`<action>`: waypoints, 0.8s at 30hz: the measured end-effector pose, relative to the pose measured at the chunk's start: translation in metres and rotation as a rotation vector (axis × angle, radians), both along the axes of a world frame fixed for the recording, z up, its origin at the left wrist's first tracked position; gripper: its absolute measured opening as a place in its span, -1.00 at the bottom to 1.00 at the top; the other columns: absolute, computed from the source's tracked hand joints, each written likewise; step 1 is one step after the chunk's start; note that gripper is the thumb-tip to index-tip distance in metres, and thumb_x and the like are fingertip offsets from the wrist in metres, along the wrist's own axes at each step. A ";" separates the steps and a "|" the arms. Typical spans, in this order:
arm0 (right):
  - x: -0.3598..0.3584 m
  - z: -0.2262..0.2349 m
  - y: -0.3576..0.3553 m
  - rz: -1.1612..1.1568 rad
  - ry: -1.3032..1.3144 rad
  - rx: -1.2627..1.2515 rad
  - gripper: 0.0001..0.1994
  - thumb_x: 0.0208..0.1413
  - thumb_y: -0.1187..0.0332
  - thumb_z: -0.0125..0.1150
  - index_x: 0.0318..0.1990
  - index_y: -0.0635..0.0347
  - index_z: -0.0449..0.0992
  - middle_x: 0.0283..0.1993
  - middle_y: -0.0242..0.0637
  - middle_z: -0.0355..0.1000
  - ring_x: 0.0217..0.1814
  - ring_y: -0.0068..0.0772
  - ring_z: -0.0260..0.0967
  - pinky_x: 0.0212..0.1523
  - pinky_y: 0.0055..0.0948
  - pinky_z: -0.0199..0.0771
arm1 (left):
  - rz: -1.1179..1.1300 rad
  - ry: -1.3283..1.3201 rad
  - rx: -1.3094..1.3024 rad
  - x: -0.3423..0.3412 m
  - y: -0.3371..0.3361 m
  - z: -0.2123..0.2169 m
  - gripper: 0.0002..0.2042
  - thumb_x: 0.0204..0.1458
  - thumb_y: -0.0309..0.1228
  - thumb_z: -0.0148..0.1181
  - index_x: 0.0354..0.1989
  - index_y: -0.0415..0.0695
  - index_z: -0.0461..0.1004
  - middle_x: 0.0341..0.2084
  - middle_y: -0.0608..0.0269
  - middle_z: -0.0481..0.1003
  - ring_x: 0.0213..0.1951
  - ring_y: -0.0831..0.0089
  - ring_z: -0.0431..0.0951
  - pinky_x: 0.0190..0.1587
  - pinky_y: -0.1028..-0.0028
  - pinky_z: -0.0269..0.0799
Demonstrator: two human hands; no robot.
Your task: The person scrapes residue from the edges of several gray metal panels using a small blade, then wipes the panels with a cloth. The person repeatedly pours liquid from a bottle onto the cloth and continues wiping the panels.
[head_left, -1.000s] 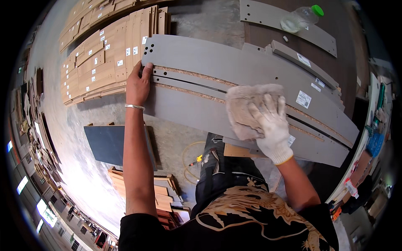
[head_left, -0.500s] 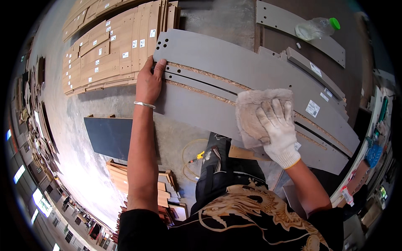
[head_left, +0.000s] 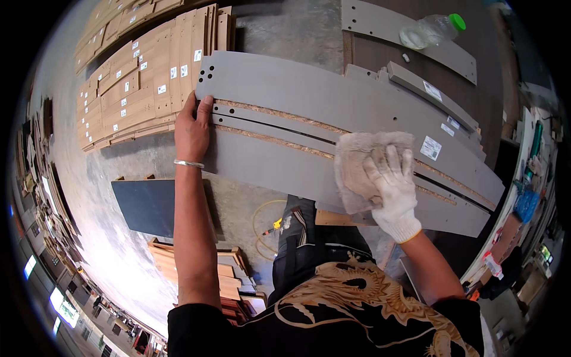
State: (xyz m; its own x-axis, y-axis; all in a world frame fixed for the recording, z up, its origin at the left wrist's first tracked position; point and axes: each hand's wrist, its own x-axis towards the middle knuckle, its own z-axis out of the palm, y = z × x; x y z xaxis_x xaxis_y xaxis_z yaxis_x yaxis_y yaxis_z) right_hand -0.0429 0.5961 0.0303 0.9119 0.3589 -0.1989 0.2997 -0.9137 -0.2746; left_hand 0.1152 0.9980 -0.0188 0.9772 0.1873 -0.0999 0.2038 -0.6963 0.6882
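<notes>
A long grey panel (head_left: 285, 83) with two strips of bare chipboard and dark slots lies slantwise before me. My bare left hand (head_left: 193, 125), with a bangle at the wrist, grips its left end, thumb on top and fingers around the edge. My right hand (head_left: 392, 184) wears a white knit glove and presses a fluffy beige cloth (head_left: 354, 172) onto the panel, right of its middle. The gloved fingers lie over the cloth, which hides the slots beneath it. A white label (head_left: 430, 148) is stuck on the panel beyond my right hand.
Behind the panel are narrower grey boards (head_left: 431, 92) and a clear bottle with a green cap (head_left: 434, 31). Stacked wood-coloured boards (head_left: 143, 77) stand at the far left. Below my left forearm's side lies a dark board (head_left: 143, 205); a yellow hose (head_left: 262, 229) is on the floor.
The whole view has shifted, so the panel appears further left. Over the panel, the right hand and cloth have slid slightly right. The left hand keeps its hold at the end.
</notes>
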 end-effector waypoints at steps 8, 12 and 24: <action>0.039 -0.011 0.053 -0.004 -0.071 0.330 -0.36 -0.15 0.19 0.51 0.20 -0.03 0.58 0.37 -0.22 0.45 0.59 -0.04 0.13 0.66 0.16 -0.30 | -0.037 0.016 -0.082 0.005 0.009 -0.009 -0.50 0.39 -0.11 0.14 0.24 -0.33 0.47 -0.12 0.08 0.65 -0.10 0.48 0.53 0.03 0.46 0.46; -0.037 0.001 -0.064 -0.158 -0.001 -0.005 -0.31 -0.22 0.38 0.48 0.23 0.07 0.56 0.37 -0.06 0.43 0.62 0.07 0.06 0.65 0.23 -0.36 | -0.033 0.062 -0.076 0.003 0.001 0.008 -0.50 0.40 -0.13 0.13 0.26 -0.35 0.46 -0.07 0.07 0.65 -0.05 0.48 0.54 0.09 0.47 0.44; 0.005 -0.004 -0.004 -0.016 -0.035 0.146 -0.37 -0.10 -0.05 0.47 0.17 -0.02 0.64 0.38 -0.28 0.45 0.64 -0.16 0.04 0.65 0.23 -0.42 | -0.058 0.026 -0.036 0.000 0.008 0.004 -0.53 0.41 -0.11 0.11 0.22 -0.31 0.50 -0.11 0.14 0.65 -0.09 0.49 0.51 0.08 0.48 0.43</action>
State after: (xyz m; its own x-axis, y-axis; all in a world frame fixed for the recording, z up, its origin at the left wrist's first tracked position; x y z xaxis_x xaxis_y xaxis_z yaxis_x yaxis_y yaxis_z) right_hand -0.0375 0.5917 0.0258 0.9233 0.3669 -0.1134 0.2971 -0.8696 -0.3944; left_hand 0.1150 1.0056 -0.0145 0.9833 0.1263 -0.1309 0.1819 -0.6822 0.7082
